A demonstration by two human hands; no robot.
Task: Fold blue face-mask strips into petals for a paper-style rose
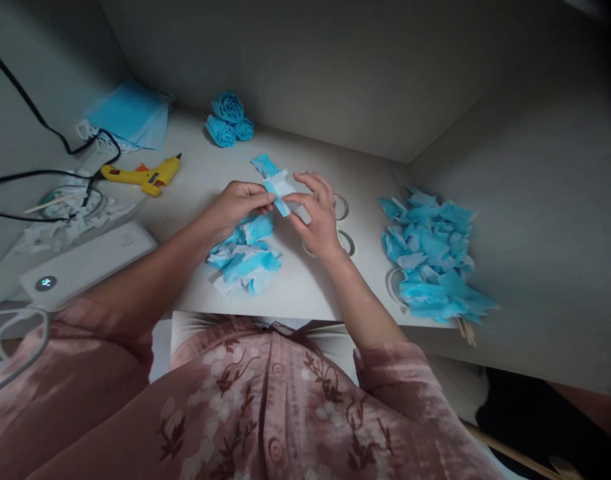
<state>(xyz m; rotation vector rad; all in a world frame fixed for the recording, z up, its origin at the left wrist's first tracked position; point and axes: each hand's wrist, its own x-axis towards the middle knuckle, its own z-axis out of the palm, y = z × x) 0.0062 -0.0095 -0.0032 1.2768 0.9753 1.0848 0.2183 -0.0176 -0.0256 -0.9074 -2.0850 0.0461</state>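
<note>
Between my hands is a blue and white piece of face-mask fabric [277,195], with a folded blue edge toward me. My left hand [243,202] pinches its left side between thumb and fingers. My right hand [316,212] grips the right side with thumb and forefinger, its other fingers raised and curved. Just beyond the piece a blue strip [264,165] shows; whether it is joined to the held piece I cannot tell. Below my left hand lies a loose heap of cut blue and white fabric pieces [250,260]. Rolls of tape [346,243] lie partly hidden behind my right hand.
Blue rolled fabric roses [229,120] stand at the back. To the left are stacked face masks [128,113], a yellow glue gun [148,176], black cables, white scraps and a white power bank [90,263]. A large blue fabric bunch [430,250] with sticks lies right, near the wall.
</note>
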